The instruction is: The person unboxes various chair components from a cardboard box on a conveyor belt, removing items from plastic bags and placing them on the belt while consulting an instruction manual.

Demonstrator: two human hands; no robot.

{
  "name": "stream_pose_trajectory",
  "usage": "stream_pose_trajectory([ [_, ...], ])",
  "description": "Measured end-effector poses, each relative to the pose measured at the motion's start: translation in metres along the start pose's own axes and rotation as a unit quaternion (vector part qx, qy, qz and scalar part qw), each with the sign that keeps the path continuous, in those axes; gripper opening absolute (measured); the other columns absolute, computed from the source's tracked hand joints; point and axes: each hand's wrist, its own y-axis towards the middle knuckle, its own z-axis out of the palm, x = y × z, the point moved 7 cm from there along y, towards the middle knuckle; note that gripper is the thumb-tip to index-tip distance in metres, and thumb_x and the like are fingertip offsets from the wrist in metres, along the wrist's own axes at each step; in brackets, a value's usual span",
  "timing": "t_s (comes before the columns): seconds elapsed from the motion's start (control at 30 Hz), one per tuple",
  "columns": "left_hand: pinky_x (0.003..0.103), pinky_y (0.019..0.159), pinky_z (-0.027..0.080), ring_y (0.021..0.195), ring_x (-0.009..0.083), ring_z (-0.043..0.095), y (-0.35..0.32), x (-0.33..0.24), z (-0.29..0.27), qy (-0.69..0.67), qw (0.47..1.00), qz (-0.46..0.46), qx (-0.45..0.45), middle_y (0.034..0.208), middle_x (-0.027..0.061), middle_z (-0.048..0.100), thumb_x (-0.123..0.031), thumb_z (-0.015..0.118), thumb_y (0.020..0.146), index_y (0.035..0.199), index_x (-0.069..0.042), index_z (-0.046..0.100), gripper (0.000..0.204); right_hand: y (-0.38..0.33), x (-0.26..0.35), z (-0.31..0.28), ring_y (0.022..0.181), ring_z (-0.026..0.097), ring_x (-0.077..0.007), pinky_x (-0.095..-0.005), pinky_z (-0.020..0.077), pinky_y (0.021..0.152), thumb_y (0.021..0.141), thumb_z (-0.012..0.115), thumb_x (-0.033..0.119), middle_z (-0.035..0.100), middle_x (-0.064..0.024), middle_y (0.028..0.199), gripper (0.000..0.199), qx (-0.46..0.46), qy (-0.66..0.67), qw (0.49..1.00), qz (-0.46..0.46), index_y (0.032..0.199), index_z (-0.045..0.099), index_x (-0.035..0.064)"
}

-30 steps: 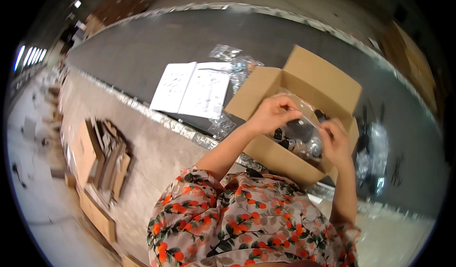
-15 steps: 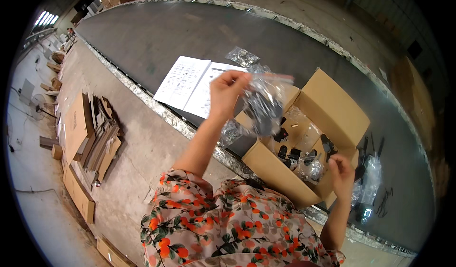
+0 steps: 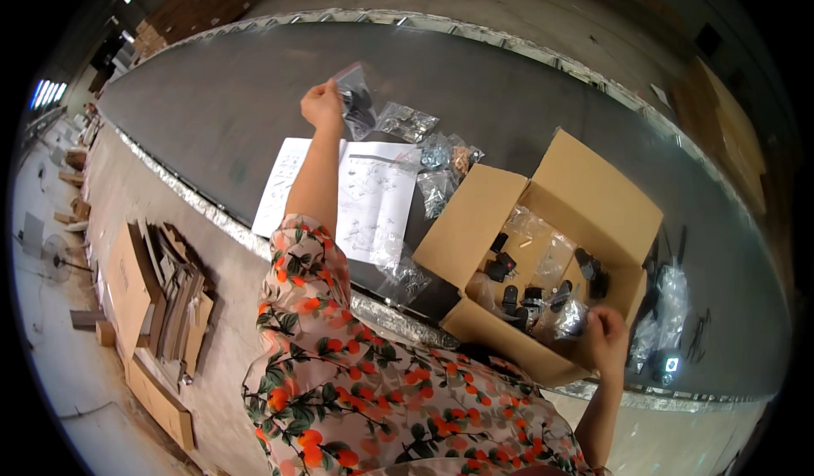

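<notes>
My left hand [image 3: 323,105] is closed on the top edge of a clear zip bag [image 3: 354,103] with dark parts inside, held beyond an open instruction booklet [image 3: 374,203]. A flat bag of small metal parts [image 3: 406,122] lies beside that bag. My right hand [image 3: 607,338] is at the near right side of an open cardboard box [image 3: 462,215]; its fingers are curled, and anything in them is hidden. Inside the box are black plastic parts [image 3: 500,266] and a clear plastic bag [image 3: 566,318].
Small hardware bags [image 3: 436,189] lie between booklet and box, another [image 3: 407,277] near the front edge. Right of the box, wrapped parts [image 3: 672,306] rest on the long dark conveyor belt [image 3: 246,77]. Flattened cartons [image 3: 140,281] are stacked on the floor at left.
My left hand has carried the zip bag from beside the box leftward and away, past the booklet. My right hand has moved slightly lower at the box's side. The view has shifted somewhat.
</notes>
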Motion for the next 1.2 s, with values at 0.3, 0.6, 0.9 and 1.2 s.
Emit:
stream_pose_trajectory([
  [0.3, 0.031, 0.068, 0.045, 0.074, 0.0234, 0.06, 0.075, 0.081, -0.008, 0.154, 0.987, -0.047, 0.024, 0.081, 0.0151, 0.062, -0.019, 0.055, 0.074, 0.091, 0.006, 0.059, 0.031, -0.002, -0.005, 0.002, 0.065, 0.047, -0.0087, -0.0217, 0.0396, 0.059, 0.078, 0.055, 0.008, 0.054, -0.0033, 0.072, 0.01, -0.005, -0.041, 0.998, 0.04, 0.081, 0.055, -0.0015],
  [0.6, 0.025, 0.056, 0.043, 0.064, 0.0158, 0.056, 0.017, 0.122, -0.087, -0.001, 0.986, -0.167, 0.008, 0.077, 0.0117, 0.059, -0.013, 0.051, 0.076, 0.092, 0.007, 0.057, 0.026, 0.018, 0.022, 0.027, 0.059, 0.05, -0.0156, -0.0257, 0.0399, 0.055, 0.075, 0.056, 0.004, 0.053, -0.0098, 0.07, 0.007, 0.049, -0.087, 0.995, -0.025, 0.079, 0.055, -0.0015],
  [0.9, 0.022, 0.06, 0.043, 0.066, 0.0108, 0.055, -0.12, 0.075, -0.142, -0.021, 0.965, -0.215, 0.147, 0.074, 0.0039, 0.059, -0.017, 0.057, 0.079, 0.086, 0.0, 0.059, 0.019, 0.008, 0.026, 0.019, 0.057, 0.051, -0.0224, -0.0286, 0.0406, 0.053, 0.072, 0.056, 0.001, 0.053, -0.0123, 0.072, 0.005, 0.062, -0.11, 0.985, -0.121, 0.076, 0.054, -0.0014],
  [1.2, 0.026, 0.072, 0.044, 0.081, 0.0142, 0.057, -0.235, 0.005, -0.085, -0.024, 0.948, -0.094, 0.303, 0.087, 0.0075, 0.061, -0.02, 0.058, 0.08, 0.098, 0.001, 0.058, 0.028, 0.007, -0.035, -0.104, 0.058, 0.051, -0.0204, -0.0267, 0.04, 0.053, 0.074, 0.058, 0.005, 0.054, -0.012, 0.072, 0.009, -0.157, -0.173, 0.962, -0.144, 0.081, 0.056, 0.0007],
])
